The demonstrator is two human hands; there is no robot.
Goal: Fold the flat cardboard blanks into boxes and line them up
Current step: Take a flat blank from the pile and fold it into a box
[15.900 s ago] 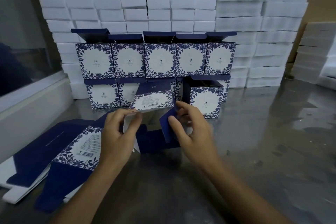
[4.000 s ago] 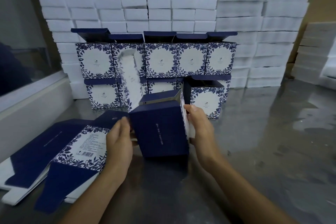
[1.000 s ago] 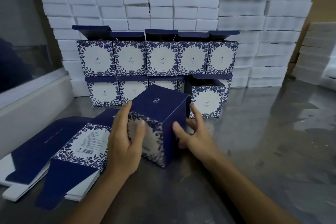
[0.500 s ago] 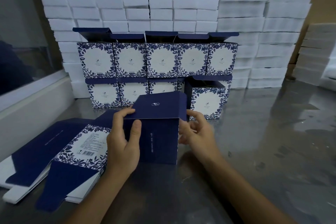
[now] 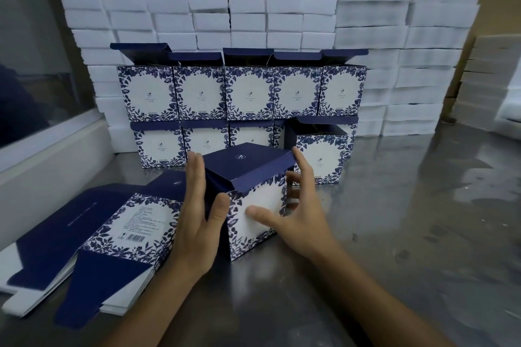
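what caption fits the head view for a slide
Both hands, left hand and right hand, steady a folded box before stacked boxes.

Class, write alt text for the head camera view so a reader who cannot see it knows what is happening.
Two hands steady a blue-and-white floral box on a metal table: the left hand lies flat against its left side, the right hand spreads over its front and right. Flat blanks lie to the left; finished boxes stand in two rows before white foam blocks.

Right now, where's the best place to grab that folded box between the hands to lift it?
Probably take the folded box by its two opposite upright walls, from left and right. Those faces look flat and parallel; its navy lid flap looks untucked.
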